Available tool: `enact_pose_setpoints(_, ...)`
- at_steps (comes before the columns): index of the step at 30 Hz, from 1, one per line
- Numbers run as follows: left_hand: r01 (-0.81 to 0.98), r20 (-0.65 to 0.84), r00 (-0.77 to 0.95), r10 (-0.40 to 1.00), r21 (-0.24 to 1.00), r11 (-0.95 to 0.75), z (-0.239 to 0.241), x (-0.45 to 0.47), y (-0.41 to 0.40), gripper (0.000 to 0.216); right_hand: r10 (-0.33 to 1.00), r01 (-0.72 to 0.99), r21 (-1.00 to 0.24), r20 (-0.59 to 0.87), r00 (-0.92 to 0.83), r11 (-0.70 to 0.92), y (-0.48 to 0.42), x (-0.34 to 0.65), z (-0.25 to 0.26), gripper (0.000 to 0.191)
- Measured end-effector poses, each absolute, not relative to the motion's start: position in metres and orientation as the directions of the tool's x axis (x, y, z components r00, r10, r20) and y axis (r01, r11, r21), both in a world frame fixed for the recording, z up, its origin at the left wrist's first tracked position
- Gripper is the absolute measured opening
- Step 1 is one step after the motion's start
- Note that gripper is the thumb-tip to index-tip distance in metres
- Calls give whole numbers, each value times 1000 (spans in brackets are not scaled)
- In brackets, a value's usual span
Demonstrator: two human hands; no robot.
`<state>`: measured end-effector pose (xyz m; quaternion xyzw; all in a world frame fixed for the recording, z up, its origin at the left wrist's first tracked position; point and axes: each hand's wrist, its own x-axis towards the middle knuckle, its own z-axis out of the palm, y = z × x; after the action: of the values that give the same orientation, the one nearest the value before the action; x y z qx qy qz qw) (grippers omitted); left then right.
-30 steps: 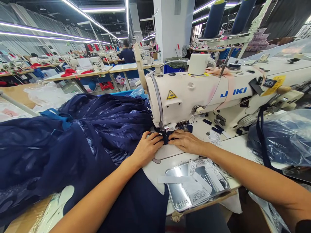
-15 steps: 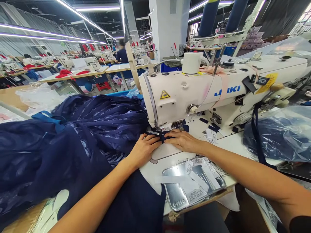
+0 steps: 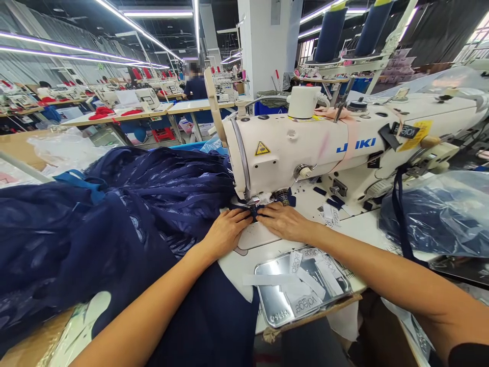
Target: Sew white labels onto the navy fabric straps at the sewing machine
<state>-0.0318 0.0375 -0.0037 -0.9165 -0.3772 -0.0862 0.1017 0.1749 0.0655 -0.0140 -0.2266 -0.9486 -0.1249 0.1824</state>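
A white JUKI sewing machine (image 3: 305, 148) stands on the table before me. A large navy blue patterned garment (image 3: 126, 214) is heaped to its left and drapes over the table's front. My left hand (image 3: 228, 229) lies on the fabric just left of the presser foot, fingers pressed down on the cloth. My right hand (image 3: 281, 220) rests flat on the right of the needle, fingertips holding the same small dark fold under the foot. The needle itself is hidden by the machine head.
A metal tray (image 3: 275, 306) with several white woven labels sits at the table's front edge. A clear plastic bag of navy fabric (image 3: 439, 214) lies at the right. Thread cones (image 3: 332, 30) stand behind the machine. Other sewing stations and a person fill the background left.
Both hands have crept slightly up towards the presser foot with the fabric. My head view has shifted a little; nothing was let go.
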Motion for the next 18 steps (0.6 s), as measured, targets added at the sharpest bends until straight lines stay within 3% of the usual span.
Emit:
enact_pose_setpoints(11,752,261,656,708,-139,-645,-4,-32,48,34,454,531,90,410,-791,843,73,177,-23,30)
enact_pose_setpoints(18,833,411,551,726,-317,-453,-4,-20,27,21,584,641,99,324,-744,761,73,170,-15,37)
